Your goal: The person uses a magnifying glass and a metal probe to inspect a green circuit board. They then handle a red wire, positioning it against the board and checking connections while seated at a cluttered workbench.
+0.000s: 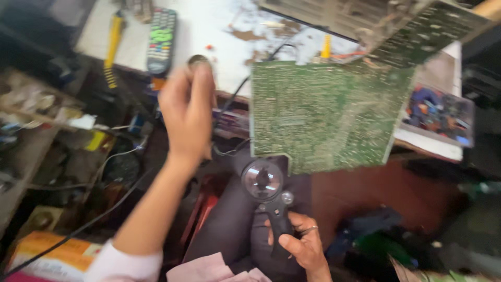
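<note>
My left hand [187,112] is raised in front of the table edge, its fingers closed on a small round metallic thing [198,61] that is blurred. Low down, my right hand [302,245] grips the black handle of a magnifying glass [262,180]. The round lens points up, just below the bottom edge of a large green circuit board [329,115]. The board overhangs the front edge of the white worktable [209,31], with its solder side facing me. My dark-trousered lap lies beneath both hands.
A remote control [160,39] and a yellow-handled tool [112,47] lie at the table's left. A second circuit board [422,28] sits at the back right, and a tray of colourful small parts [438,112] to the right. Cluttered shelves and cables are on the left, an orange box [52,256] below.
</note>
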Tool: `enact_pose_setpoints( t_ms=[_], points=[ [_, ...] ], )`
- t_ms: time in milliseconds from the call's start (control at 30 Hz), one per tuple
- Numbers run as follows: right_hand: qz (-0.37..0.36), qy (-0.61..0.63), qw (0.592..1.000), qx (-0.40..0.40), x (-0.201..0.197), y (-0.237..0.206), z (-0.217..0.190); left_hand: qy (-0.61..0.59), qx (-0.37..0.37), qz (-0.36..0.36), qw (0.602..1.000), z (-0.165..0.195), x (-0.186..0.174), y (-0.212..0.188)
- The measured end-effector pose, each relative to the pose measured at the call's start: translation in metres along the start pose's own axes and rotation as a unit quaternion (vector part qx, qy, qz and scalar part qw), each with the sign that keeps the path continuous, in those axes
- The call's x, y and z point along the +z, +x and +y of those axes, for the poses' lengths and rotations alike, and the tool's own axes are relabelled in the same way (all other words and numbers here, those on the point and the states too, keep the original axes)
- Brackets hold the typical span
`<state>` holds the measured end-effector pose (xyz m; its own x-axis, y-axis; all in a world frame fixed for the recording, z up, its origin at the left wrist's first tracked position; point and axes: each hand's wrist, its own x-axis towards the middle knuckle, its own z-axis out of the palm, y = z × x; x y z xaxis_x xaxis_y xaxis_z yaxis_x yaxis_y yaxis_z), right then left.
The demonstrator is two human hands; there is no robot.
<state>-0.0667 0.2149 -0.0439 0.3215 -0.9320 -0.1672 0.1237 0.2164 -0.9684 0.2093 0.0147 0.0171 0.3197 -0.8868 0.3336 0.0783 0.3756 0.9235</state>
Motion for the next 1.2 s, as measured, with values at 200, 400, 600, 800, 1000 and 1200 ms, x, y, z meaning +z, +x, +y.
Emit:
enact_pose_setpoints(
  t_ms=[200, 400, 600, 800, 1000, 1200],
  points=[
    [0.029, -0.032, 0.999, -0.019, 0.078, 0.066, -0.046, -0.217, -0.253, -0.100, 0.937, 0.026, -0.027, -0.121],
    [0.059, -0.256, 0.963, -0.064, 0.125, 0.112, -0.085, -0.154, -0.179, -0.055, 0.970, 0.031, -0.027, -0.086],
    [0.121, -0.151, 0.980, -0.044, 0.098, 0.095, -0.070, -0.080, -0.201, -0.067, 0.974, -0.010, -0.014, 0.058],
    [0.083, 0.199, 0.973, 0.080, 0.064, 0.036, -0.001, 0.044, -0.186, -0.084, 0.978, -0.053, 0.011, 0.192],
    [0.075, 0.276, 0.946, 0.153, 0.031, -0.007, 0.041, 0.189, 0.086, -0.068, 0.976, -0.066, 0.022, 0.201],
    [0.048, 0.303, 0.941, 0.140, 0.008, -0.004, 0.047, 0.127, 0.035, -0.117, 0.984, 0.034, 0.008, 0.087]
  ],
)
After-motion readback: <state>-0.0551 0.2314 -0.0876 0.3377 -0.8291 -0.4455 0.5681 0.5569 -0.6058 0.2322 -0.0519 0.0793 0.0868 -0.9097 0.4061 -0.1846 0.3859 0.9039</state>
